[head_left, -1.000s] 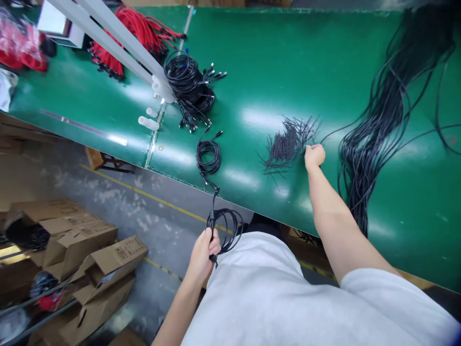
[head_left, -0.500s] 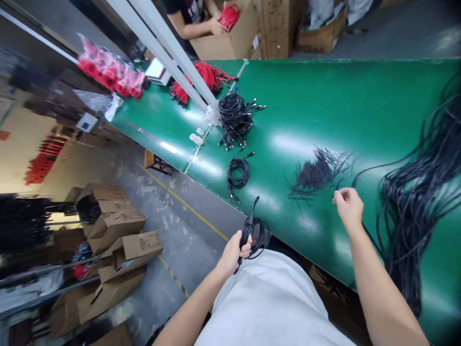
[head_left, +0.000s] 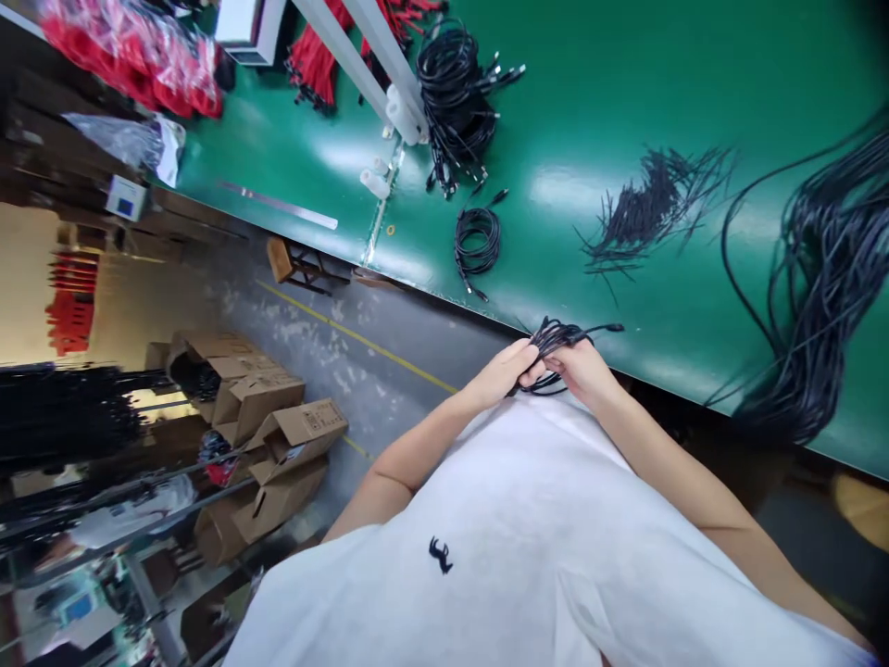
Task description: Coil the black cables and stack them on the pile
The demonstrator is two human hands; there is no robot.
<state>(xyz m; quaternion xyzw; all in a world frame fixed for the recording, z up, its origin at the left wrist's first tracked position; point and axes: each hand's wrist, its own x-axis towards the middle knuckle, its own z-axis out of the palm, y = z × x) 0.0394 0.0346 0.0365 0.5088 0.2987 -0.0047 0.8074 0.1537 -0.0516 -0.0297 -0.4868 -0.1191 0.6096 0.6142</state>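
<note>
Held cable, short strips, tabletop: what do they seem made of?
Cable: likely rubbery plastic, black with slight sheen, bending into loops.
Strips: perhaps plastic or coated wire, dark; thin, mostly straight, too small to settle.
Tabletop: green, glossy, perhaps vinyl or painted board; it throws back bright glare.

Ties (head_left: 649, 206) on table (head_left: 625, 83), coil (head_left: 492, 245) left, bundle (head_left: 820, 306) right, held cable (head_left: 554, 333) in hands (head_left: 584, 369)

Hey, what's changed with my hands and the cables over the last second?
Your right hand moved from beside the pile of short black ties, leftward and toward your body, and now grips the black cable coil that your left hand kept holding. The ties and the coiled cable on the green table stayed put.
</note>
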